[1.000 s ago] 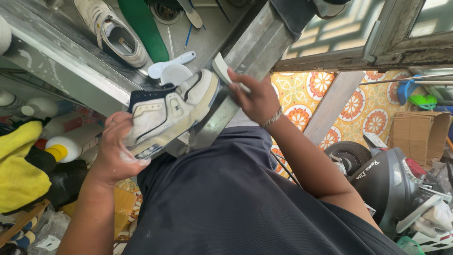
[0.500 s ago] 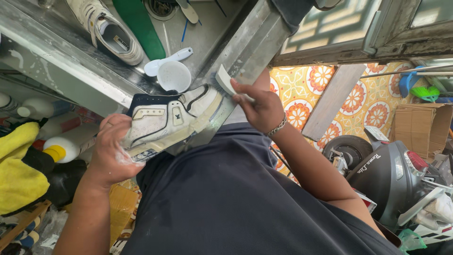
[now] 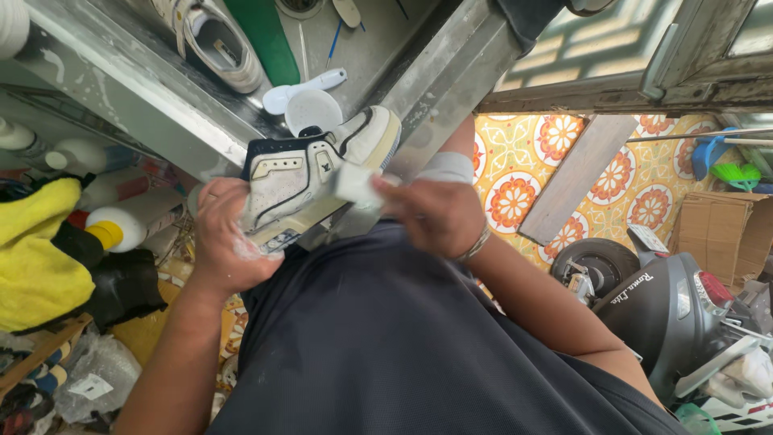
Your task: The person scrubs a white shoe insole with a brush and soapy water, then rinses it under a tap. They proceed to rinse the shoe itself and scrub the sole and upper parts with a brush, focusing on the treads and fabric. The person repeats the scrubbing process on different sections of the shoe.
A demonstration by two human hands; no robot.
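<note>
My left hand (image 3: 228, 238) grips a white high-top sneaker with dark trim (image 3: 310, 173) by its heel and sole, holding it on its side over my lap. My right hand (image 3: 439, 213) pinches a small white sponge block (image 3: 353, 184) and presses it against the sneaker's side panel, near the sole edge. White foam or residue shows on my left fingers. A bracelet sits on my right wrist.
A metal sink counter (image 3: 121, 76) holds another white sneaker (image 3: 213, 40), a green object (image 3: 262, 36) and a white scoop with a bowl (image 3: 306, 101). Bottles (image 3: 121, 225) and a yellow cloth (image 3: 40, 258) lie left. A scooter (image 3: 660, 306) and cardboard box (image 3: 729, 234) stand right.
My right hand has carried the sponge from the toe end down to the middle of the sneaker's side. The sneaker has shifted slightly in my left hand.
</note>
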